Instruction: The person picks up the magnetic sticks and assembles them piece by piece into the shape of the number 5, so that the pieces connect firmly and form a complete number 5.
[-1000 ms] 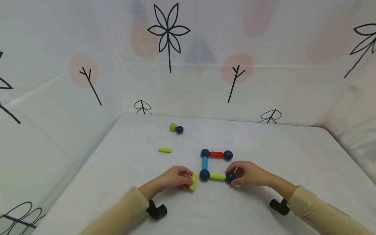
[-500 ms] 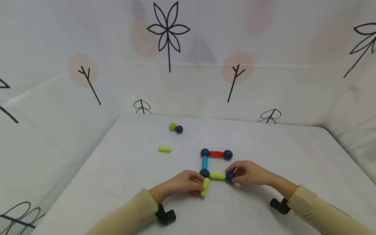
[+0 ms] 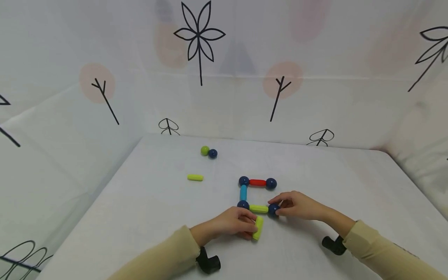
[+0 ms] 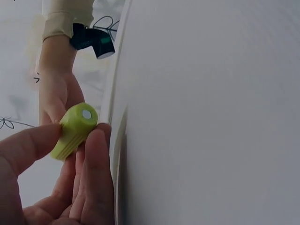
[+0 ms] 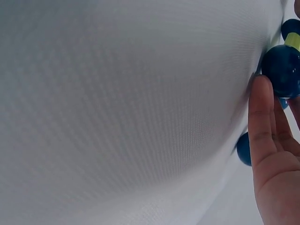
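My left hand (image 3: 232,222) pinches a yellow-green magnetic stick (image 3: 258,228) between thumb and fingers. In the left wrist view a silvery dot shows on the end of that stick (image 4: 77,124). With thumb and fingertips, my right hand (image 3: 299,206) holds a navy ball (image 3: 272,210), seen close up as a dark ball (image 5: 282,70) in the right wrist view. Another yellow-green stick (image 3: 259,209) joins it to a navy corner ball (image 3: 243,204), partly covered by my left hand. From there a light blue stick (image 3: 243,193) leads to a far navy ball (image 3: 244,181).
A red stick (image 3: 257,182) runs from that far ball to another navy ball (image 3: 271,183). On the white tabletop (image 3: 157,210) lie a loose yellow-green stick (image 3: 195,177), a green ball (image 3: 205,150) and a navy ball (image 3: 212,153). A patterned cloth (image 3: 224,105) stands behind.
My left hand has moved right and slightly nearer to me with the stick, passing in front of the corner ball. My right hand has stayed on its ball.
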`<state>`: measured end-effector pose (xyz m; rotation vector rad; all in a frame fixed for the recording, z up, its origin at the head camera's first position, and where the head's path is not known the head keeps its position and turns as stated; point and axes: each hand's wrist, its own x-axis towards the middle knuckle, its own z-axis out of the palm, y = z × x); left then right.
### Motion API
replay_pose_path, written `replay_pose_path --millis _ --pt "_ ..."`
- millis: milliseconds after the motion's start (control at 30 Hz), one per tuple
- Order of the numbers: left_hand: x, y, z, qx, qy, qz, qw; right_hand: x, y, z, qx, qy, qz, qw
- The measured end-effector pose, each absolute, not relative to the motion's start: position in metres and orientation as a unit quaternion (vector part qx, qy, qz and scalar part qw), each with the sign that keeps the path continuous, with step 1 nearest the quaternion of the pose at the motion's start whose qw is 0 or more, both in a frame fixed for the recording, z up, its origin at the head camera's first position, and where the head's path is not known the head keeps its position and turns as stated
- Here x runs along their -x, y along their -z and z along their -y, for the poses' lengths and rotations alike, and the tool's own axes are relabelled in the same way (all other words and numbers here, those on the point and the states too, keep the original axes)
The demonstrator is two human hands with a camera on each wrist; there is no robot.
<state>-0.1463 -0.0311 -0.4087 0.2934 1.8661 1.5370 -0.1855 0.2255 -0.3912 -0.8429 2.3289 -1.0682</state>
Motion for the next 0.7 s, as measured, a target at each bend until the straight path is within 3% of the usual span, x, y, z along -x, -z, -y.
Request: replay_pose_path --millis 700 --pt "0.139 0.409 0.001 -0.093 -0.617 -0.690 0.367 0.184 0.389 -0.226 0.301 0.411 -0.828 0.235"
